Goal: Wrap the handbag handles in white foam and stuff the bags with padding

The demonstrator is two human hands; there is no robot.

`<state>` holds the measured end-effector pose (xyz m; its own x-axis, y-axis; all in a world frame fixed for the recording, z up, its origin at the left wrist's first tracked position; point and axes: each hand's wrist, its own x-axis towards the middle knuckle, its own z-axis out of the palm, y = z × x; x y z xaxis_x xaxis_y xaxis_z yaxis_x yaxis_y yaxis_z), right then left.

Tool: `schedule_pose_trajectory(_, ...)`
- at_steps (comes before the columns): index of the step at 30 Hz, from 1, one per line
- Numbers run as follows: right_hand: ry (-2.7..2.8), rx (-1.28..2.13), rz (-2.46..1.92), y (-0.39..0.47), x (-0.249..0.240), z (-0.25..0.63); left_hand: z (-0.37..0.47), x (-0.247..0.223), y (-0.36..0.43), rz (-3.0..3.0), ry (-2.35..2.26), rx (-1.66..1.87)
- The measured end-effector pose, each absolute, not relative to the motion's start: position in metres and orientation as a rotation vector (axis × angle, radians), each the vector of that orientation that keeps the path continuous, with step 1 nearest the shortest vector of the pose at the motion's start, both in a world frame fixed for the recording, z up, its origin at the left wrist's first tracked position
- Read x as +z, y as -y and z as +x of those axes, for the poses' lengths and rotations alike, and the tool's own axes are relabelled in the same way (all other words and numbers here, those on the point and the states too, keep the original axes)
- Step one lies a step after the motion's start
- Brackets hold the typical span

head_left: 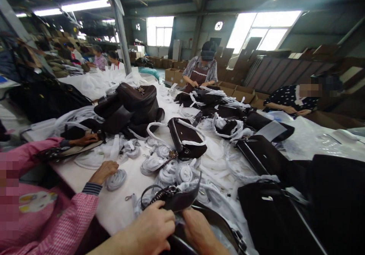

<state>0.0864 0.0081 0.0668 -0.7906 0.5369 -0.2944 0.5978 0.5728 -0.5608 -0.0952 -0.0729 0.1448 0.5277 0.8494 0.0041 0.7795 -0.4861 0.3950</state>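
Note:
At the table's near edge, a dark brown handbag (228,219) lies partly under my hands. My left hand (155,224) is closed, fingers curled at a dark leather strap (182,200) with metal rings and a braided cord near it. My right hand (196,226) reaches down beside the strap onto the bag, its fingertips hidden behind the strap and the bag's edge. Just beyond are coils of white-wrapped straps (168,173) and a small dark bag (188,137) with white-wrapped handles.
On the left, a co-worker in a pink checked sleeve (76,220) has one hand by a coiled strap (116,179). Dark bags (268,209) crowd the right, another pile (134,106) the back left. Two people (201,70) work across the white table (114,213).

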Motion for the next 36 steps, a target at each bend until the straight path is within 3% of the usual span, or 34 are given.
schedule_pose_trajectory(6,-2.419,-1.046,1.082,-0.026,0.106,0.157,-0.096,0.157,0.064,2.058,-1.657,-0.002)
schedule_pose_trajectory(12,-2.427,-0.957,1.150,-0.004,0.088,0.151,-0.067,0.141,0.035,2.163,-1.775,0.136)
schedule_pose_trajectory(16,-2.429,-1.103,1.114,-0.011,0.094,0.159,-0.061,0.122,0.015,2.153,-1.678,0.206)
schedule_pose_trajectory(19,-2.349,-1.258,1.114,-0.016,0.104,0.171,-0.073,0.116,0.010,1.957,-1.690,0.542)
schedule_pose_trajectory(22,-2.408,-1.191,1.076,-0.011,0.102,0.168,-0.092,0.115,0.011,1.480,-1.590,1.053)
schedule_pose_trajectory(24,-2.482,-1.188,0.965,-0.007,0.096,0.160,-0.102,0.118,0.014,1.295,-1.583,1.188)
schedule_pose_trajectory(29,-2.644,-1.170,1.308,-0.025,0.098,0.162,-0.095,0.142,0.039,1.808,-1.905,1.346)
schedule_pose_trajectory(32,-2.637,-1.148,1.536,-0.030,0.114,0.198,-0.076,0.151,0.060,2.337,-1.622,0.923)
schedule_pose_trajectory(36,-2.113,-1.581,1.574,0.019,0.116,0.263,-0.058,0.128,0.068,2.141,-1.478,-0.003)
